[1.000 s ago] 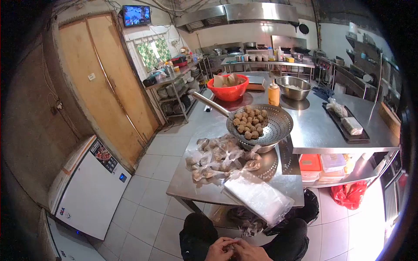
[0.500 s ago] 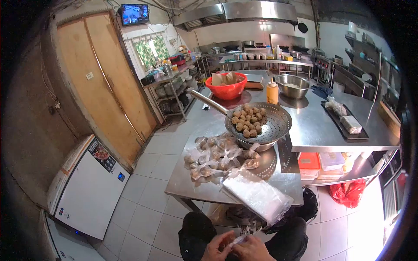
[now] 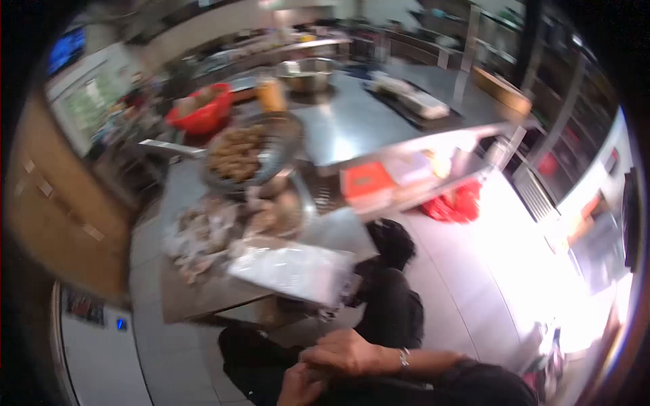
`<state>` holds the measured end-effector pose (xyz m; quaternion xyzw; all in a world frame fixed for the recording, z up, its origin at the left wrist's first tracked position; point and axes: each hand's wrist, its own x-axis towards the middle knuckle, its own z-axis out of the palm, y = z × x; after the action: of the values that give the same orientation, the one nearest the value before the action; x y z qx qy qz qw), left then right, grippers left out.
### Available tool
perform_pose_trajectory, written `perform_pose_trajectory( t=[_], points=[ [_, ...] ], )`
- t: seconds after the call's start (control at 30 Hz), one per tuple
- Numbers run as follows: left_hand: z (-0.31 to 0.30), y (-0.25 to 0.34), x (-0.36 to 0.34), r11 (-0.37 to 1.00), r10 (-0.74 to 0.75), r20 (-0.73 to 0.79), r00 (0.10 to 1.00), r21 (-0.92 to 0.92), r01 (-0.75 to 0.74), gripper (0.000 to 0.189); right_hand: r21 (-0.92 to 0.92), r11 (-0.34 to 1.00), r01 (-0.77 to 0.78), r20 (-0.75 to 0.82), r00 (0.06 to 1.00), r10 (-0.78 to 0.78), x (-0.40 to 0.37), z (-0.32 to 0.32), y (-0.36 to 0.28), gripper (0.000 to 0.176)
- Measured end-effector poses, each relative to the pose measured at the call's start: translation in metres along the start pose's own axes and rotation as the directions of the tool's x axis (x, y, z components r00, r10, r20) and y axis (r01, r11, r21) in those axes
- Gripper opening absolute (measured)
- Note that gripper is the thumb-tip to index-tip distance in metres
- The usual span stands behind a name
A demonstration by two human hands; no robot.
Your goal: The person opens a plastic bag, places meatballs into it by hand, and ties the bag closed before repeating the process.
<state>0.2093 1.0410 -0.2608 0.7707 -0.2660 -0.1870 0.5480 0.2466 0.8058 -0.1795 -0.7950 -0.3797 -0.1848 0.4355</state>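
Observation:
My right hand [image 3: 340, 353] is over my lap, its fingers curled and touching my left hand [image 3: 300, 386]. Both hands look closed; blur and the fingers themselves hide whatever is between them. In front of my knees, a stack of clear plastic bags [image 3: 291, 269] lies at the table's near edge. Beside it is a pile of small tied plastic bags [image 3: 203, 233] with brownish contents. Behind these, a perforated metal strainer [image 3: 277, 152] with a long handle carries brown meatballs [image 3: 238, 152] and rests on a metal bowl.
A red basin [image 3: 203, 118], a sauce bottle [image 3: 271, 95] and a steel bowl [image 3: 306, 76] stand farther back on the steel table [image 3: 338, 128]. A black tray [image 3: 416, 105] holds wrapped packs. Below are a red-lidded container [image 3: 369, 184] and a red bag [image 3: 455, 203].
My view has swung to the right, blurring the scene. Earlier both hands held a small clear plastic bag at the lap; now it is not visible, and my right forearm shows.

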Motion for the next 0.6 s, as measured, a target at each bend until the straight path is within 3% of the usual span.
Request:
perform_pose_trajectory(
  t=[0.07,0.13,0.17,0.23,0.27,0.33,0.37,0.43,0.47,0.53,0.57,0.6],
  points=[
    [0.004,0.017,0.009,0.998,0.015,0.054,0.998,0.053,-0.017,0.029,-0.075,0.997,-0.023,-0.115,0.993,0.015,0.003,-0.009,0.004,0.031],
    [0.008,0.047,0.018,0.955,-0.235,-0.08,0.969,0.165,0.246,0.02,-0.138,0.99,-0.012,-0.131,0.991,-0.007,0.003,-0.02,0.0,0.022],
    [0.009,0.049,0.018,0.959,-0.226,-0.048,0.973,0.166,0.231,0.02,-0.159,0.987,-0.036,-0.143,0.99,0.013,0.002,-0.02,0.002,0.022],
    [0.006,0.047,0.006,0.885,-0.359,-0.026,0.933,-0.328,0.331,0.014,-0.047,0.999,-0.023,-0.09,0.996,0.019,0.002,-0.019,0.005,0.018],
    [0.005,0.04,0.002,0.885,-0.361,-0.024,0.932,-0.324,0.334,0.014,-0.044,0.999,-0.024,-0.094,0.995,0.02,0.0,-0.02,0.004,0.018],
    [0.002,0.026,-0.003,0.938,-0.107,0.215,0.971,-0.303,0.17,0.047,-0.045,0.99,-0.137,-0.084,0.988,0.133,-0.004,-0.023,0.002,0.018],
    [0.0,0.042,0.004,0.938,-0.114,0.199,0.973,-0.3,0.171,0.047,-0.033,0.992,-0.125,-0.078,0.99,0.122,-0.005,-0.023,0.001,0.018],
    [-0.005,0.073,0.022,0.951,-0.308,0.121,0.944,0.02,0.308,0.012,-0.055,0.978,-0.201,-0.198,0.962,0.187,-0.005,-0.02,0.001,0.019],
    [-0.006,0.076,0.023,0.947,-0.32,0.08,0.944,0.02,0.32,0.012,-0.031,0.985,-0.17,-0.18,0.97,0.162,-0.003,-0.018,0.0,0.019],
    [-0.007,0.076,0.023,0.997,-0.007,0.013,1.0,0.073,0.006,0.013,-0.021,0.981,-0.192,-0.162,0.969,0.186,0.002,-0.019,-0.004,0.021],
    [-0.008,0.076,0.022,0.996,-0.018,-0.041,0.999,0.088,0.021,0.013,0.007,0.989,-0.149,-0.138,0.979,0.149,0.003,-0.019,-0.003,0.021],
    [-0.007,0.078,0.022,0.987,-0.157,-0.014,0.988,0.028,0.157,0.013,0.015,0.989,-0.149,-0.089,0.985,0.149,0.003,-0.022,-0.003,0.029]
  ],
)
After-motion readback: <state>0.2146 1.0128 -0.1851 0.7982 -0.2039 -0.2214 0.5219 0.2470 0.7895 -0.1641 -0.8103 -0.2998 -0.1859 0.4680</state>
